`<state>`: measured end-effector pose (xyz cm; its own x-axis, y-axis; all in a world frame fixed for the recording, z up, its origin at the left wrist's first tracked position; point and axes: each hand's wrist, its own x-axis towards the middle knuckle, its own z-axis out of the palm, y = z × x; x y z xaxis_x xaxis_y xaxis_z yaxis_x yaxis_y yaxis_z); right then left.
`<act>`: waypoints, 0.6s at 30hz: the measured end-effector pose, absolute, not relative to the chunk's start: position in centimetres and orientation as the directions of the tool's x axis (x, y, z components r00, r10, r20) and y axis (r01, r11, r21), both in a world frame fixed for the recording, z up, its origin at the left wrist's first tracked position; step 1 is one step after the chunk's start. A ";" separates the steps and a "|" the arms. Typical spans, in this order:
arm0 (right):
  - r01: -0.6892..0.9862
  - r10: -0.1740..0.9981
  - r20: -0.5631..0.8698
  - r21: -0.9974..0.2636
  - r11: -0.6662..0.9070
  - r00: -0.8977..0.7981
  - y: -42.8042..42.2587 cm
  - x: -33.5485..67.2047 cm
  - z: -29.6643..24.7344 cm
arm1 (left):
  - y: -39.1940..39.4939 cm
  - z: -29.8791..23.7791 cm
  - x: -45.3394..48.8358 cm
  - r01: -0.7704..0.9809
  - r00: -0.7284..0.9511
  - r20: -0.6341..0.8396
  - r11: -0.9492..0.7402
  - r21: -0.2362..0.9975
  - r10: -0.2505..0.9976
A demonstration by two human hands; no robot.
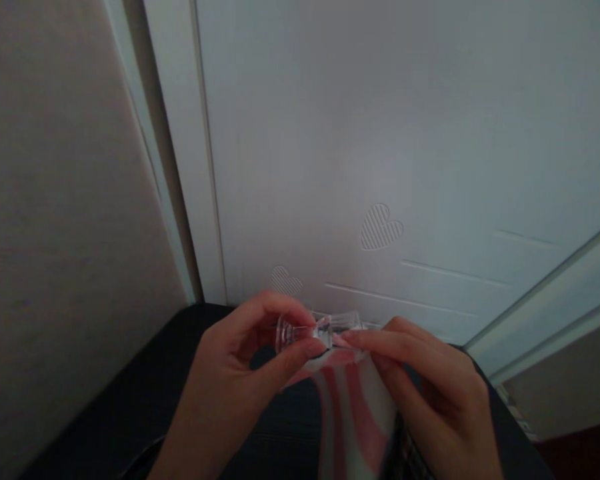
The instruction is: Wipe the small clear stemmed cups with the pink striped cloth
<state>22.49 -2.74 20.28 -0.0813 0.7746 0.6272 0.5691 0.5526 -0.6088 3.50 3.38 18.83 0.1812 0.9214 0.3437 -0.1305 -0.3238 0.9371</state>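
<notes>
At lower centre, the left hand pinches a clear piece sideways, seemingly to steady it, while the right hand grips the striped cloth beside its end.

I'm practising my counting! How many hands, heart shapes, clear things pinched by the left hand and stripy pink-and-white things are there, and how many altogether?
Hands: 2 (left hand, right hand)
Heart shapes: 2 (larger heart, smaller heart)
Pinched clear piece: 1
Striped pink-and-white item: 1
Total: 6
</notes>
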 end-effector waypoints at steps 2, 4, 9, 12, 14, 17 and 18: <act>0.561 0.769 0.631 -0.603 0.567 -0.099 -2.7 22.5 20.2 | 3.6 18.8 3.7 -0.237 0.198 0.239 -0.191 0.953 0.950; 0.558 0.760 0.641 -0.594 0.579 -0.106 -2.7 22.5 20.1 | 3.8 18.7 4.0 -0.351 0.292 0.132 -0.022 0.936 0.947; 0.571 0.752 0.650 -0.579 0.582 -0.108 -2.7 22.5 20.0 | 4.0 18.7 4.4 -0.436 0.399 0.045 0.146 0.888 0.916; 0.605 0.738 0.670 -0.554 0.572 -0.084 -2.5 22.5 19.8 | 3.6 19.1 4.4 -0.435 0.351 0.034 0.131 0.891 0.936; 0.633 0.706 0.708 -0.539 0.556 -0.018 -2.4 22.3 19.6 | 3.3 19.3 4.4 -0.430 0.326 0.042 0.108 0.896 0.944; 0.644 0.642 0.753 -0.564 0.516 0.145 -2.7 21.9 19.4 | 3.2 19.4 4.5 -0.415 0.332 0.085 0.065 0.908 0.939; 0.638 0.628 0.757 -0.576 0.510 0.181 -2.9 21.8 19.4 | 3.3 19.4 4.5 -0.407 0.336 0.092 0.056 0.912 0.937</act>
